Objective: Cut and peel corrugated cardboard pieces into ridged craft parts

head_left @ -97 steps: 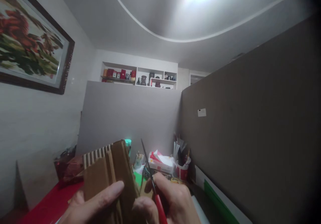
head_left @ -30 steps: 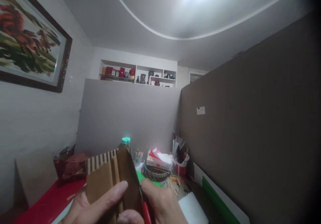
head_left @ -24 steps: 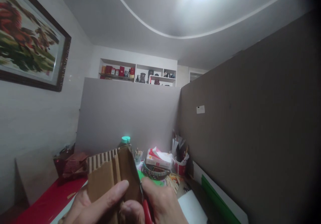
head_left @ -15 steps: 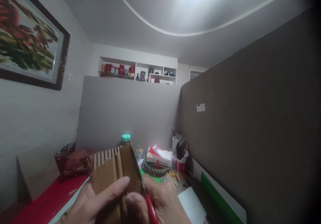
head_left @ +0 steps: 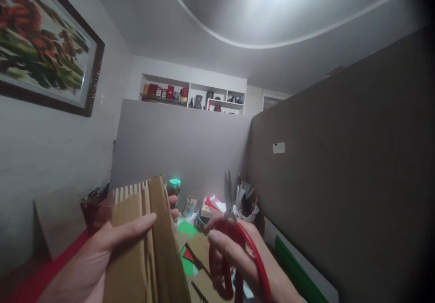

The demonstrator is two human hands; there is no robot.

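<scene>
My left hand (head_left: 102, 248) grips a folded piece of corrugated cardboard (head_left: 127, 244), thumb across its front and fingertips showing past its right edge. Ridged fluting runs along the cardboard's top end. In my right hand (head_left: 234, 248) is a pair of scissors (head_left: 239, 235) with red handles, its blades pointing up and nearly together. The blades are apart from the cardboard, off to its right. Below the hands, cut cardboard pieces (head_left: 199, 251) and green paper (head_left: 187, 228) lie on the table.
A jar with a turquoise lid (head_left: 174, 184) stands behind the cardboard. Farther back are a cup of small sticks (head_left: 189, 207), a tissue pack (head_left: 211, 204) and a holder with pens and papers (head_left: 248, 203). Grey partitions (head_left: 183, 144) enclose the back and right.
The scissors have come away from the cardboard's right edge and moved right and up, now pointing upward. My left hand has shifted the cardboard left, turning its right side into view.
</scene>
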